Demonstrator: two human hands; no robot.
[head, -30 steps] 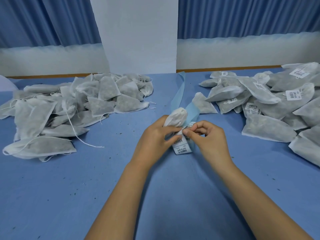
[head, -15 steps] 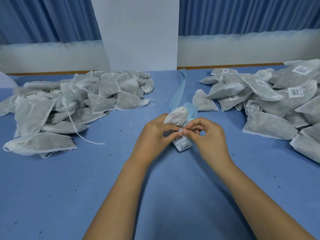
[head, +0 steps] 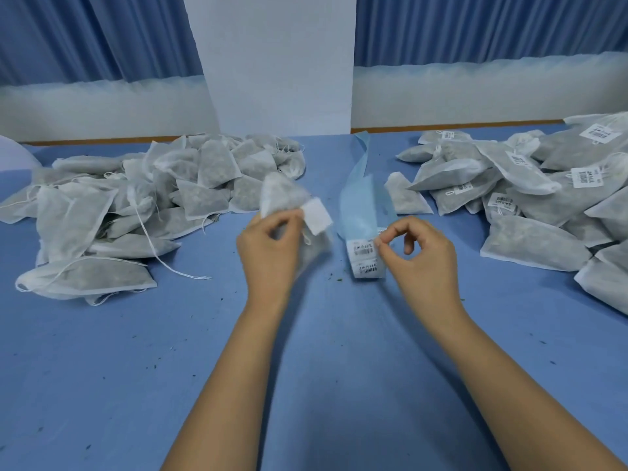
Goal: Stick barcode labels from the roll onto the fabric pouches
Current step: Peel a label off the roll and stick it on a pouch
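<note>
A blurred white fabric pouch [head: 283, 195] is gripped in my left hand [head: 268, 248] just above the table, left of centre. A blank-looking white label [head: 316, 216] sticks out at that hand's fingertips, beside the pouch. The blue label strip [head: 361, 205] runs from the table's far edge toward me and ends in two barcode labels [head: 365, 260]. My right hand [head: 419, 256] pinches the strip's right edge between thumb and forefinger, level with the upper label.
A heap of unlabelled pouches [head: 136, 202] with loose drawstrings lies at the left. A heap of labelled pouches [head: 530, 195] fills the right side. The blue table [head: 323, 368] carries small dark crumbs. A white pillar [head: 282, 62] stands behind.
My hands have parted. The left hand has swung up and left with the pouch and a label. The strip stays with the right hand, its labels now uncovered.
</note>
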